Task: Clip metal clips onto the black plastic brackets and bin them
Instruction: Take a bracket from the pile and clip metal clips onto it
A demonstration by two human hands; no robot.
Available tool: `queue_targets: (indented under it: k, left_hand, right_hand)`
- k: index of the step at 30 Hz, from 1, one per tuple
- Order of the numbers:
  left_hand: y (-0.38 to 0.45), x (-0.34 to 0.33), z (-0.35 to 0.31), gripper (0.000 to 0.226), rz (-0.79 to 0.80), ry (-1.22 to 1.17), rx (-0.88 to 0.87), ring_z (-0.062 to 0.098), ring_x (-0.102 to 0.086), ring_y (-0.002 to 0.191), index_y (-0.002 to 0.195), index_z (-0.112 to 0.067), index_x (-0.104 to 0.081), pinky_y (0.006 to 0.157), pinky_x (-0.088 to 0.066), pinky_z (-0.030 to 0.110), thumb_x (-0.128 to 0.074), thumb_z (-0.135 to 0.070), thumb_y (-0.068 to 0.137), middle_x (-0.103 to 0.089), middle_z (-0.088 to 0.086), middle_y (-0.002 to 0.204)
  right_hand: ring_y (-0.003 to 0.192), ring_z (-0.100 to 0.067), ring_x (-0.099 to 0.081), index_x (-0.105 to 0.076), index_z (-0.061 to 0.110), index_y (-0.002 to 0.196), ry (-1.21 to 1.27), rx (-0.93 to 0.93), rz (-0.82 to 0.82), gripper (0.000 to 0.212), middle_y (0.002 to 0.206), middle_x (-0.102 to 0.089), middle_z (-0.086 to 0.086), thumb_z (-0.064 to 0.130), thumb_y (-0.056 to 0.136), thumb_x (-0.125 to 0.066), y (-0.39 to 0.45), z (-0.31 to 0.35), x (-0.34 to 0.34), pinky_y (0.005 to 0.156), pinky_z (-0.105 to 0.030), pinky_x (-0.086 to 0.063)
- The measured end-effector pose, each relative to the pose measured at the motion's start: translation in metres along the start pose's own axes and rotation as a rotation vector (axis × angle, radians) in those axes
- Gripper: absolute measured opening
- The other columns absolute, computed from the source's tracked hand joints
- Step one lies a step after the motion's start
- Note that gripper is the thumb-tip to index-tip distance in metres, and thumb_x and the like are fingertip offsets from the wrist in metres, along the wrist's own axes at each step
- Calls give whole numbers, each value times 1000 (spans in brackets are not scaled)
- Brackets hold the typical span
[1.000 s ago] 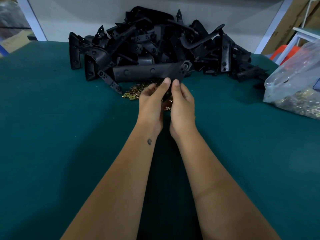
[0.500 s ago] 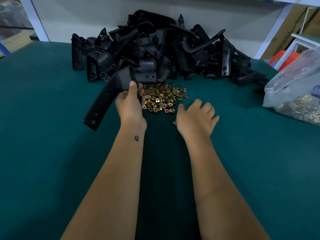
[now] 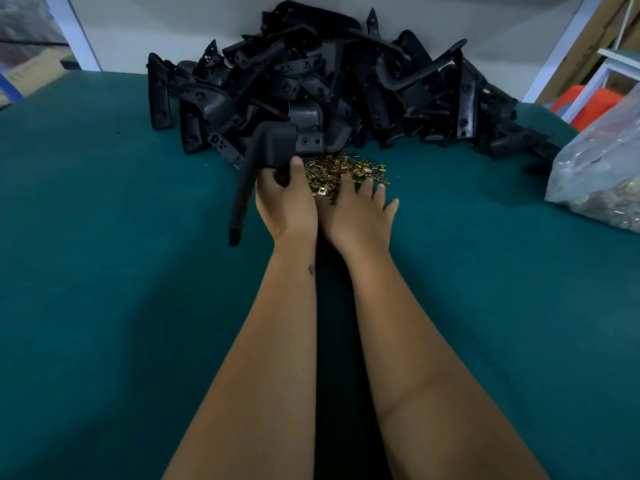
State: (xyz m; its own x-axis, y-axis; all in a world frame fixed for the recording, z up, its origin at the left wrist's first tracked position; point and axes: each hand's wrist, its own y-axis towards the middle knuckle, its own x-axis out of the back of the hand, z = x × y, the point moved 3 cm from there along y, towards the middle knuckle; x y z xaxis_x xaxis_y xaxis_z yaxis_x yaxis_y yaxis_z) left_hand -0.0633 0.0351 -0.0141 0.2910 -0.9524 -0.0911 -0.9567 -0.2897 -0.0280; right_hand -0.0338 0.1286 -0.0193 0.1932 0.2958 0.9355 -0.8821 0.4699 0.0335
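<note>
Nearest, left hand [image 3: 285, 202] clenched round a black bracket [image 3: 258, 164] whose long arm slants down to the left over the green table [image 3: 104, 271]. Just right, right hand [image 3: 358, 211] with fingers spread and released on the heap of brass clips [image 3: 341, 171]. Farther back, bracket pile [image 3: 329, 88]; far right, clear bag [image 3: 602, 168].

Green table [image 3: 104, 271] — pale wall [image 3: 166, 26] (dim).

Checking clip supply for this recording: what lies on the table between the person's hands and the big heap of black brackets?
In the head view, a small pile of brass-coloured metal clips lies there, against the bracket heap; the right hand reaches into it.
</note>
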Motion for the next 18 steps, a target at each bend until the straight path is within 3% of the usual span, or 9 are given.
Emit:
queue_targets:
  k: [3,5,6,8,10,12,15,18]
  left_hand:
    - [-2,-1,-1,20,31,-96,77,21,-62,99,104,-12,-60,89,-50,34,-60,-30,95,-66,3,105]
    - [-3,-2,0,25,46,-160,136,22,-62,100,110,-8,-62,92,-50,36,-59,-29,96,-67,9,112]
    - [-3,-3,1,27,58,-181,153,22,-62,100,112,-7,-62,91,-50,35,-59,-28,96,-66,9,113]
    - [-4,-4,1,27,98,-191,168,20,-61,98,114,-7,-61,86,-49,30,-59,-26,96,-66,9,114]
    - [-3,-4,0,26,140,-200,177,17,-60,94,115,-7,-61,81,-47,27,-58,-24,96,-66,8,114]
    - [-2,-4,-1,16,171,-222,188,16,-58,89,107,-9,-61,81,-47,27,-58,-20,95,-67,6,106]
    - [-1,-3,-3,6,177,-255,209,18,-53,78,87,-14,-57,78,-44,32,-56,-13,92,-63,5,87]
    - [-2,-4,-3,8,169,-278,214,17,-56,80,84,-15,-57,81,-46,33,-56,-10,90,-64,4,86]
  right_hand:
    - [141,-25,-33,-52,25,139,188,37,-121,45,144,-50,-2,40,97,-50,-1,-6,7,119,-54,-3]
    - [128,-20,-47,-65,28,123,285,29,-188,30,127,-61,5,33,94,-57,-2,-7,11,119,-48,-12]
    - [124,-19,-50,-67,29,119,313,27,-208,27,123,-64,5,31,93,-59,-2,-8,12,116,-42,-18]
    - [119,-21,-50,-70,29,115,336,35,-233,25,120,-66,4,29,92,-62,-3,-10,12,95,-27,-27]
    - [117,-23,-48,-71,28,114,330,53,-245,24,118,-65,2,28,92,-63,-4,-10,12,83,-28,-23]
    - [115,-25,-49,-73,27,110,345,66,-247,21,116,-65,0,24,92,-63,-6,-10,12,83,-28,-26]
    - [106,-22,-59,-76,24,101,522,43,-239,21,108,-70,2,14,90,-61,-10,-10,13,93,-35,-43]
    - [90,-10,-64,-75,23,95,810,-22,-286,19,101,-71,5,11,87,-62,-12,-13,18,80,-29,-52]
